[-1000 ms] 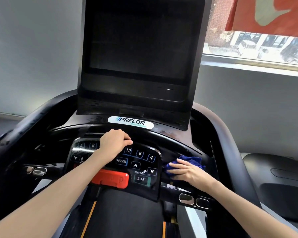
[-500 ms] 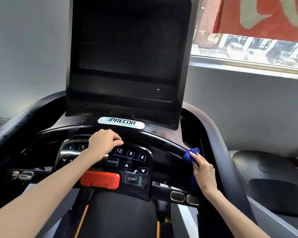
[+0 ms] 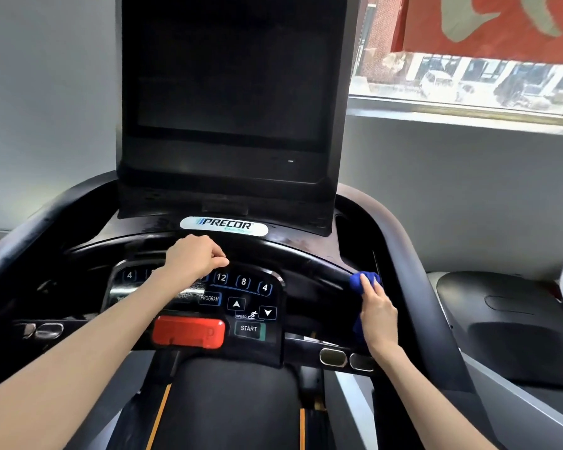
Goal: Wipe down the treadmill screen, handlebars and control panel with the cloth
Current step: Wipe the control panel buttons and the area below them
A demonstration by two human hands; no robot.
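The treadmill's dark screen [image 3: 231, 89] stands upright at the centre. Below it lies the control panel [image 3: 241, 297] with number keys, a START key and a red stop bar [image 3: 189, 332]. A curved black handlebar [image 3: 299, 258] arcs over the panel. My left hand [image 3: 192, 258] grips this bar at its middle, fingers curled over it. My right hand [image 3: 376, 311] presses a blue cloth [image 3: 361, 280] against the right end of the handlebar, where it meets the right side arm [image 3: 413, 287]. Most of the cloth is hidden under the hand.
A second treadmill [image 3: 501, 319] stands close on the right. Grey walls lie behind and to the left, and a window [image 3: 468, 79] is at the upper right. Metal pulse sensors [image 3: 333, 357] sit on the lower crossbar. The running belt [image 3: 234, 407] is below.
My right hand slid the cloth from beside the control panel out and up to the right end of the handlebar. My left hand kept its grip on the bar.
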